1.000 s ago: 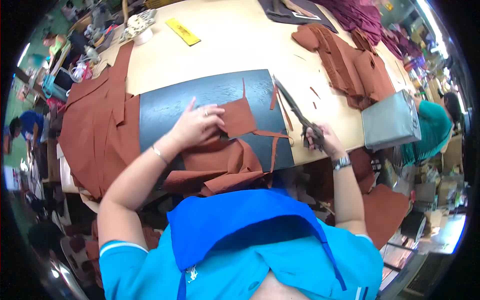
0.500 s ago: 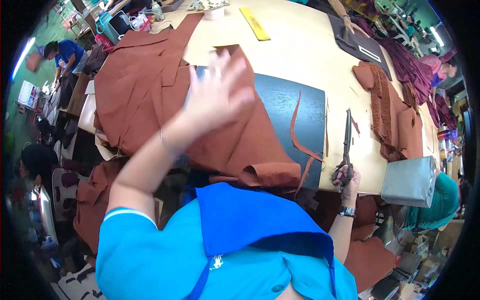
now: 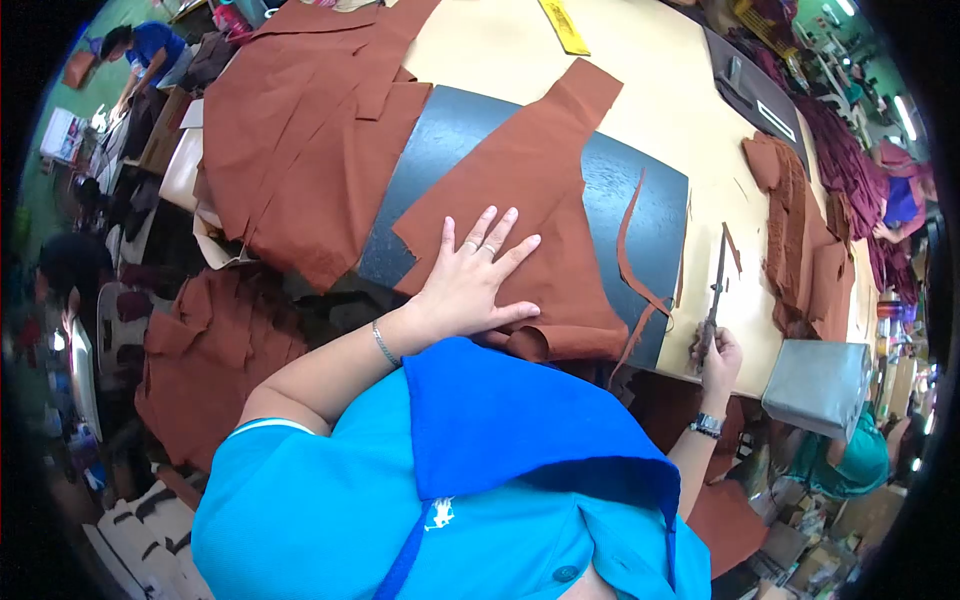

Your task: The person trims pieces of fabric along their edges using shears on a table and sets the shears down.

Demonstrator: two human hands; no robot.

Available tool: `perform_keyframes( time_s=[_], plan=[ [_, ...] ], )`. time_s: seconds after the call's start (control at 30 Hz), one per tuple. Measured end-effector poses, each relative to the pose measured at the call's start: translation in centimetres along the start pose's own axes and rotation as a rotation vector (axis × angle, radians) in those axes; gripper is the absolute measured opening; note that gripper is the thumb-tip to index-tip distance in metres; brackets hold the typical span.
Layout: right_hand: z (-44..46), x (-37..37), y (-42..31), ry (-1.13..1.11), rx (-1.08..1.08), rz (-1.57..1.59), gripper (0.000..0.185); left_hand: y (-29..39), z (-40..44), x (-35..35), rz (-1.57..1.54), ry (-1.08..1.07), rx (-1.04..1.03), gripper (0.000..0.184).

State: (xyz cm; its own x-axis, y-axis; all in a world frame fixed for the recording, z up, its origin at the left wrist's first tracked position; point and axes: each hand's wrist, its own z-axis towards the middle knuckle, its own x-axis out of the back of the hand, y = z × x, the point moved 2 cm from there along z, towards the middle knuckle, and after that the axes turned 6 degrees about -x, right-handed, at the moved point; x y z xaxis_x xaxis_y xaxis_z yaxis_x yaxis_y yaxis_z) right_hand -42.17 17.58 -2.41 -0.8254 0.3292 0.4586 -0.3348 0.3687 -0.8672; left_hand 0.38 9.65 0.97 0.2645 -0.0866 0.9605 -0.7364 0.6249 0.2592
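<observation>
Fingers spread, my left hand [image 3: 478, 275] lies flat on a rust-brown fabric piece [image 3: 540, 190]. That piece is spread over a dark board [image 3: 630, 185] on the table, and its near edge is curled close to my body. My right hand [image 3: 718, 358] is closed round the handles of a pair of scissors [image 3: 718, 290], whose blades point away from me over the pale tabletop. Between the scissors and the fabric, a thin rust-brown strip [image 3: 625, 245] rests on the board.
To the left lies a large stack of rust-brown fabric [image 3: 310, 130]. A yellow ruler [image 3: 565, 25] is at the far side. More brown cloth [image 3: 800, 240] lies on the right, behind a grey metal box [image 3: 818, 385] at the table edge. Other people work around the room.
My left hand has come down from above the fabric and now presses on it. The fabric piece lies flatter, its far end shifted right. My right hand still holds the scissors.
</observation>
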Motion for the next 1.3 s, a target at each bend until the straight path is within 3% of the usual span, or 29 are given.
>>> perform_keyframes(
  time_s=[0.13, 0.2, 0.27, 0.3, 0.33, 0.37, 0.4, 0.43, 0.47, 0.5, 0.57, 0.6, 0.63, 0.67, 0.73, 0.87, 0.9, 0.93, 1.03, 1.1, 1.3],
  plan=[
    [0.0, 3.0, -2.2, 0.312, -0.050, -0.765, 0.024, -1.6, 1.7, 0.4, -0.020, -0.001, 0.045, 0.054],
    [0.2, 4.7, -1.4, 0.308, -0.083, -0.768, 0.026, -4.2, 2.8, 0.1, -0.002, 0.042, -0.008, 0.049],
    [-1.0, 5.0, -3.1, 0.324, 0.098, -0.840, 0.025, -6.3, 3.2, 0.9, -0.254, 0.224, -0.039, 0.044],
    [-2.0, 3.8, -6.5, 0.357, 0.056, -0.868, 0.028, -7.5, 3.4, 1.7, -0.402, 0.191, 0.082, 0.042],
    [-2.5, 2.5, -8.6, 0.352, 0.113, -0.908, 0.036, -9.1, 3.7, 2.6, -0.393, 0.262, 0.053, 0.041],
    [-2.7, 0.7, -8.9, 0.399, 0.427, -0.770, 0.049, -10.8, 3.9, 3.5, -0.380, 0.333, 0.025, 0.039],
    [-3.1, -1.9, -9.2, 0.349, 0.594, -0.735, 0.063, -13.3, 4.1, 4.8, -0.408, 0.387, 0.039, 0.042],
    [-4.2, -4.6, -12.0, 0.048, 0.548, -0.739, 0.073, -16.2, 4.1, 6.3, -0.304, 0.428, 0.102, 0.046],
    [-5.5, -6.6, -12.7, -0.037, 0.751, -0.720, 0.078, -20.0, 3.5, 7.8, -0.214, 0.530, 0.121, 0.047],
    [-6.0, -8.9, -11.8, -0.135, 0.831, -0.834, 0.082, -24.2, 2.6, 9.7, -0.185, 0.555, 0.285, 0.050],
    [-5.2, -10.8, -10.2, -0.165, 0.797, -0.896, 0.074, -31.1, 0.0, 13.8, 0.018, 0.740, 0.379, 0.052],
    [-3.9, -10.5, -10.5, -0.150, 0.760, -0.943, 0.070, -32.8, -1.6, 15.8, 0.044, 0.807, 0.219, 0.051],
    [-2.1, -10.0, -10.9, -0.128, 0.625, -1.001, 0.062, -32.3, -3.3, 17.1, 0.446, 0.862, 0.471, 0.049],
    [0.6, -9.7, -10.3, -0.042, 0.574, -0.927, 0.062, -34.7, -4.6, 17.3, 0.470, 0.898, 0.609, 0.051],
    [6.8, -9.6, -7.6, 0.120, 0.472, -0.776, 0.061, -29.6, -3.5, 17.2, 0.602, 0.924, 0.525, 0.052],
    [12.0, -9.1, -7.6, 0.131, 0.350, -0.759, 0.060, -18.3, 4.4, 10.8, 0.265, 0.683, 0.089, 0.050],
    [12.7, -9.2, -7.2, 0.170, 0.326, -0.785, 0.061, -12.8, 6.2, 9.6, -0.078, 0.556, 0.144, 0.052],
    [13.2, -9.3, -6.8, 0.207, 0.302, -0.812, 0.061, -12.7, 7.6, 6.3, 0.106, 0.397, 0.162, 0.057],
    [12.9, -8.9, -6.3, 0.342, 0.206, -0.742, 0.078, -5.2, 10.9, 2.8, -0.024, 0.204, 0.031, 0.064],
    [12.8, -8.7, -6.2, 0.424, 0.127, -0.740, 0.090, -2.9, 12.8, 1.0, -0.021, 0.157, -0.051, 0.066],
    [12.8, -6.7, -7.1, 0.465, -0.036, -0.649, 0.099, -2.2, 13.6, -1.6, -0.100, 0.150, -0.167, 0.062]
  ],
)
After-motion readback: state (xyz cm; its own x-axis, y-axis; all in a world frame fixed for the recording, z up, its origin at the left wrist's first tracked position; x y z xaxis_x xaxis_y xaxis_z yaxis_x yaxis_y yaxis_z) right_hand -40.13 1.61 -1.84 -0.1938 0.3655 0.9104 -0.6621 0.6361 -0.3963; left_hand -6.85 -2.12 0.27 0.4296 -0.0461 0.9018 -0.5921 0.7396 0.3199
